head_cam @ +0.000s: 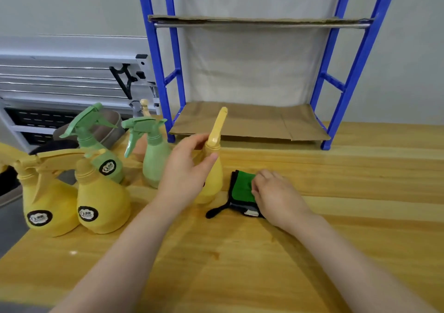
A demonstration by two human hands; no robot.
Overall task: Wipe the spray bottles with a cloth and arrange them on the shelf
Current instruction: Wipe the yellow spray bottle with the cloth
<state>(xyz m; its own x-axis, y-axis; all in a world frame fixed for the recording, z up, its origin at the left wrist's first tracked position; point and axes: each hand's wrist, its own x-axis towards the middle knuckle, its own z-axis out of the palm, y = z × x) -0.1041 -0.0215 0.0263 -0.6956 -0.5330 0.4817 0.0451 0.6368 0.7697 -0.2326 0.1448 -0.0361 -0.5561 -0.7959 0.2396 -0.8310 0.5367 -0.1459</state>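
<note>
From the head view, the left hand [185,168] grips the yellow spray bottle [212,180] upright on the counter [336,240]; the right hand [274,192] seemingly pinches the green cloth [241,187] just right. Steady the bottle, lift cloth fully before wiping.

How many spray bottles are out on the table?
5, perhaps more hidden. Two yellow ones stand at the left edge, two green ones behind them, and the left hand grips a fifth, yellow. A pale nozzle behind may be a sixth.
</note>
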